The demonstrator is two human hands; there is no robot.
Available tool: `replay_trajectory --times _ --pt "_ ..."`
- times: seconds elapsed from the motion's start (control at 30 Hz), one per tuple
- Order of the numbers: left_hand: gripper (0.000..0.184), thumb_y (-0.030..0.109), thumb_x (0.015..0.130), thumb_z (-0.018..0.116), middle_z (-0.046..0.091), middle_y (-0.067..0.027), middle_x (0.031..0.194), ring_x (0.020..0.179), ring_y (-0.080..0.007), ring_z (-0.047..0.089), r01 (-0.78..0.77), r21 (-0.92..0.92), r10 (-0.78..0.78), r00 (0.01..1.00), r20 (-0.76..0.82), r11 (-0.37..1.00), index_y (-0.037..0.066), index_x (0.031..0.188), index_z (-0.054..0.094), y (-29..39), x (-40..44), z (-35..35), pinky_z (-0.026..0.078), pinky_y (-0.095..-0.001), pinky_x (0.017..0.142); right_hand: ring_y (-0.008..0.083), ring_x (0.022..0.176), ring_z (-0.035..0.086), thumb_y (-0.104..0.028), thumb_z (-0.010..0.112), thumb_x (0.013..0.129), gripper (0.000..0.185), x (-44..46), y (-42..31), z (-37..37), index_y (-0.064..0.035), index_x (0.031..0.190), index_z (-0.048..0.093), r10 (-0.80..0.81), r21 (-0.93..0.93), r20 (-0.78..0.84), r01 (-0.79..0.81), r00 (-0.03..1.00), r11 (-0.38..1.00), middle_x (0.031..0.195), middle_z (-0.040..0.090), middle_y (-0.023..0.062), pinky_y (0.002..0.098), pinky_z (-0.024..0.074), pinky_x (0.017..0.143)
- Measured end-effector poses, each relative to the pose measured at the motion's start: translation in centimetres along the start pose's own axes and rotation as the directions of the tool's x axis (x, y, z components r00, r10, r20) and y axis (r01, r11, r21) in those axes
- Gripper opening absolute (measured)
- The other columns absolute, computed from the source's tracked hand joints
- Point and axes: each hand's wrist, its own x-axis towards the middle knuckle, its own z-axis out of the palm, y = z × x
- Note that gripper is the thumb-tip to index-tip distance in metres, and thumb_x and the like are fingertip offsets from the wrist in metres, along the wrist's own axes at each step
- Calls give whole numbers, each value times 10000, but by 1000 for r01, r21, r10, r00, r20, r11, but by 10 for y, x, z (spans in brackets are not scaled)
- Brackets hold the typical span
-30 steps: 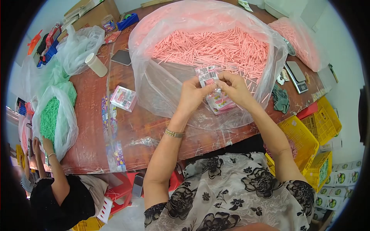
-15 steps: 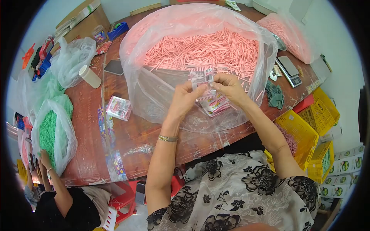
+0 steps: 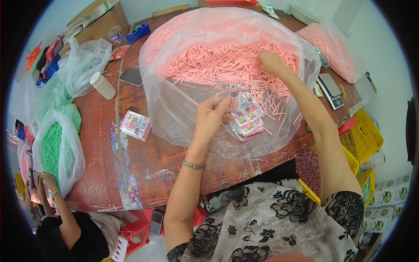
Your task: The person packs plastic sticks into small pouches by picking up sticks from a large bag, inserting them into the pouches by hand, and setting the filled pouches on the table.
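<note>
My left hand (image 3: 208,117) pinches a small clear packet (image 3: 228,90) with pink-striped edges and print, above the front of a big clear plastic bag (image 3: 172,111). The bag lies open and holds a heap of thin pink sticks (image 3: 209,61). At the heap's right side my right hand (image 3: 270,63) is closed, with its knuckles up and fingertips hidden, so what it grips cannot be made out. Just right of my left hand, several striped packets (image 3: 249,117) lie on the bag's film, with loose pink sticks beside and over them.
A stack of packets (image 3: 135,125), a phone (image 3: 131,77) and a white cup (image 3: 103,85) stand left on the red-brown table (image 3: 163,161). A scale (image 3: 331,91) is at right, above yellow crates (image 3: 362,135). Far left, another person's hand (image 3: 50,181) is by green sticks (image 3: 51,150).
My right hand has let go of the packet and moved up and right to the pink sticks. My left hand still holds the packet. The view has shifted slightly.
</note>
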Motion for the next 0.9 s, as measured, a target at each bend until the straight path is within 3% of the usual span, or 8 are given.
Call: replay_trajectory --times 0.1,0.3,0.4,0.47,0.6,0.7,0.8,0.9 --pt "192 124 972 603 718 -89 980 826 -130 676 24 -60 -23 1000 19 998 -21 1056 695 -2 1 -1 573 -250 658 352 960 645 -52 633 733 94 1 -20 -27 -25 801 692 11 -166 146 14 989 986 984 656 184 473 515 817" --pt "169 77 945 631 714 -105 1014 848 -147 683 106 -182 -92 992 84 978 -29 1061 691 -3 -2 7 593 -266 704 309 909 629 -97 629 743 108 -4 -9 -8 -49 792 713 -218 -221 -104 191 970 956 925 640 124 458 489 726" --pt "166 51 918 656 715 -109 1006 817 -146 683 118 -187 -104 991 84 975 -36 1055 692 -6 0 4 586 -263 705 309 866 619 -141 645 727 118 -6 -2 -9 -45 751 708 -250 -122 -236 226 939 966 857 613 131 469 467 704" --pt "167 41 896 676 721 -98 968 757 -134 677 122 -219 -113 992 51 968 -42 1039 701 -8 -1 6 566 -253 691 299 784 601 -168 665 731 133 -9 -4 -19 -39 707 690 -135 96 -259 164 956 982 784 607 134 437 460 669" --pt "162 39 895 676 723 -96 943 738 -121 668 87 -157 -92 995 -27 984 -47 1029 709 -10 -1 7 557 -244 676 220 627 541 -239 727 767 236 -8 -7 -24 -33 666 670 91 440 -98 -39 991 897 629 567 133 359 433 595" --pt "158 40 900 673 724 -97 921 730 -116 662 49 -109 -59 995 -85 993 -55 1020 715 -9 1 8 548 -237 660 142 654 541 -266 766 832 257 -13 -37 -56 -25 757 723 193 698 49 -171 980 695 702 621 58 324 429 634" --pt "163 39 902 673 724 -107 925 741 -125 667 33 -103 -42 995 -91 994 -63 1022 712 -12 2 4 554 -234 655 83 667 521 -259 746 870 255 -33 -94 -109 -23 775 730 203 966 72 -119 976 231 715 650 21 279 428 646" --pt "172 40 900 680 724 -126 954 766 -144 682 46 -85 -52 996 -77 995 -72 1029 704 -13 2 5 578 -240 669 76 702 535 -235 730 888 230 -46 -126 -132 -16 820 738 184 995 -7 -12 983 102 757 663 7 266 433 683"
